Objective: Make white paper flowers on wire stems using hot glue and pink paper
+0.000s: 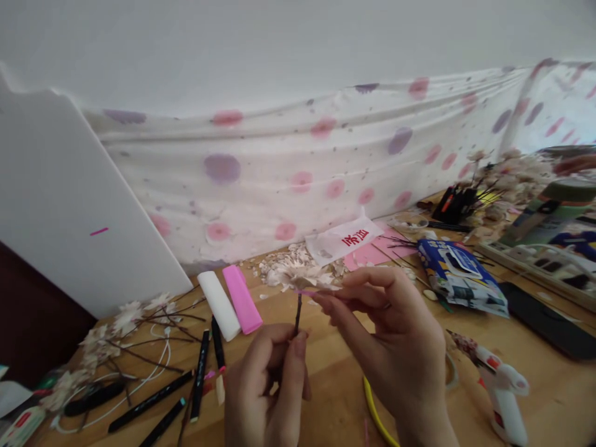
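My left hand (pixel 266 385) is closed around a thin dark stem (pixel 298 313), held upright over the wooden table (pixel 535 372). At the stem's top sits a pale paper flower (pixel 307 277) with a pink base. My right hand (pixel 391 338) pinches the flower's edge with thumb and fingers from the right side. Both hands are close together near the table's front.
Black markers (pixel 200 369), a white block (pixel 218 304) and a pink block (pixel 242 299) lie to the left. Finished flower twigs (pixel 125 329) lie far left. A white glue gun (pixel 503 391), a blue packet (pixel 460 276) and a black phone (pixel 549 320) are on the right. Spotted cloth (pixel 302 174) hangs behind.
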`<state>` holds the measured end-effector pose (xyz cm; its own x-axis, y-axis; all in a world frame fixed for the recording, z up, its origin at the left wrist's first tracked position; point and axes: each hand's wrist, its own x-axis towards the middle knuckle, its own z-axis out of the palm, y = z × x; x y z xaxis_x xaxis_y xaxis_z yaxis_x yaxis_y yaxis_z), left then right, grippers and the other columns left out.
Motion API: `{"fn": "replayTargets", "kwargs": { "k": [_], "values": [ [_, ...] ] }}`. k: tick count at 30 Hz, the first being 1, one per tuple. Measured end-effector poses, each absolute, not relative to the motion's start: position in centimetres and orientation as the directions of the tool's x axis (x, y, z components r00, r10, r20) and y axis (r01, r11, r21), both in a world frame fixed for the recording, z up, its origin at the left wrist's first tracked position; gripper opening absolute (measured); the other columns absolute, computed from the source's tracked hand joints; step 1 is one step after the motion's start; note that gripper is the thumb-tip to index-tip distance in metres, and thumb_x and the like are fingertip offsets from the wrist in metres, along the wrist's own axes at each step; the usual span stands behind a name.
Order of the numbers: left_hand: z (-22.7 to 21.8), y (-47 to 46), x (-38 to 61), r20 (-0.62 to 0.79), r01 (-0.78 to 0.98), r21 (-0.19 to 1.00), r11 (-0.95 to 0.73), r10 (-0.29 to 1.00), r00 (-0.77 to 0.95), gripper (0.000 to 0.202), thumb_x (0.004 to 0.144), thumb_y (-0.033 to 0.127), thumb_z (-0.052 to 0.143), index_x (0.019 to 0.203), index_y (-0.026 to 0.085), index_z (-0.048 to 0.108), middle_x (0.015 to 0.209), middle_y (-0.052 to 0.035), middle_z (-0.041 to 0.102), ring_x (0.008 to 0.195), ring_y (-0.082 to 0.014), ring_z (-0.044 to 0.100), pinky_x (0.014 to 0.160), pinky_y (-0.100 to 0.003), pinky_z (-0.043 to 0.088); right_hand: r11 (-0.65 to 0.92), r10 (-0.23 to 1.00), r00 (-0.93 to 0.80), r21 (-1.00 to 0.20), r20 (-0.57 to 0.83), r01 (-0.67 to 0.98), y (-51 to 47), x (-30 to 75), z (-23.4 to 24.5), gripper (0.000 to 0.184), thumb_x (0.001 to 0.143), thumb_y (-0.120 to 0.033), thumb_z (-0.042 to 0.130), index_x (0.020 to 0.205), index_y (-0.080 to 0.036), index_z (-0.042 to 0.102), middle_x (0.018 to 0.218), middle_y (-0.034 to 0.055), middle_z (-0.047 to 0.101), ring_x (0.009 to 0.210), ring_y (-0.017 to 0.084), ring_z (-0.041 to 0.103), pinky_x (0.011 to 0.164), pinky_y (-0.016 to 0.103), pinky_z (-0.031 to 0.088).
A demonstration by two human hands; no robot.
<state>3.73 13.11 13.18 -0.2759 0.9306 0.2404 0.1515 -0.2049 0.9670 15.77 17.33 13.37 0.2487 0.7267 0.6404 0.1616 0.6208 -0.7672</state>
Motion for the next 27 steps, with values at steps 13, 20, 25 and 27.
{"fn": "replayTargets", "kwargs": {
  "k": [13,20,25,27],
  "values": [
    [11.8,13.0,4.3,0.244,0.142,0.967,-0.209,0.92,-0.307,0.019,0.093,0.038,0.066,0.109,0.029,0.066,0.052,0.0084,0.048,0.048,-0.013,0.046,0.048,-0.022,0.036,0.577,0.748,0.289,-0.801,0.598,0.163,17.4,15.7,13.3,0.022,0.086,-0.02,0.078,0.095,-0.029,0.059,0.08,-0.0049,0.075,0.077,0.015,0.078,0.059,0.018,0.062],
    [11.4,13.0,3.9,0.289,0.189,0.951,-0.244,0.92,-0.267,0.034,0.091,0.037,0.067,0.123,0.029,0.067,0.051,0.0086,0.043,0.044,-0.0131,0.037,0.045,-0.023,0.035,0.587,0.744,0.279,-0.794,0.607,0.16,17.4,15.6,13.5,0.021,0.086,-0.019,0.076,0.095,-0.028,0.059,0.08,-0.0034,0.074,0.074,0.016,0.077,0.053,0.02,0.061],
    [11.3,13.0,3.9,0.304,0.198,0.945,-0.259,0.919,-0.249,0.037,0.092,0.038,0.065,0.128,0.03,0.068,0.05,0.0067,0.05,0.043,-0.0133,0.042,0.045,-0.023,0.038,0.568,0.763,0.272,-0.809,0.587,0.153,17.2,15.5,13.5,0.021,0.086,-0.02,0.078,0.094,-0.028,0.06,0.08,-0.003,0.074,0.074,0.016,0.077,0.051,0.019,0.059],
    [11.3,13.0,3.9,0.3,0.187,0.948,-0.257,0.919,-0.257,0.038,0.091,0.039,0.066,0.128,0.029,0.068,0.05,0.005,0.055,0.042,-0.0136,0.043,0.043,-0.022,0.038,0.564,0.764,0.275,-0.811,0.584,0.154,17.1,15.5,13.5,0.021,0.085,-0.021,0.078,0.093,-0.028,0.061,0.08,-0.0025,0.074,0.076,0.017,0.077,0.051,0.02,0.06]
  ]
}}
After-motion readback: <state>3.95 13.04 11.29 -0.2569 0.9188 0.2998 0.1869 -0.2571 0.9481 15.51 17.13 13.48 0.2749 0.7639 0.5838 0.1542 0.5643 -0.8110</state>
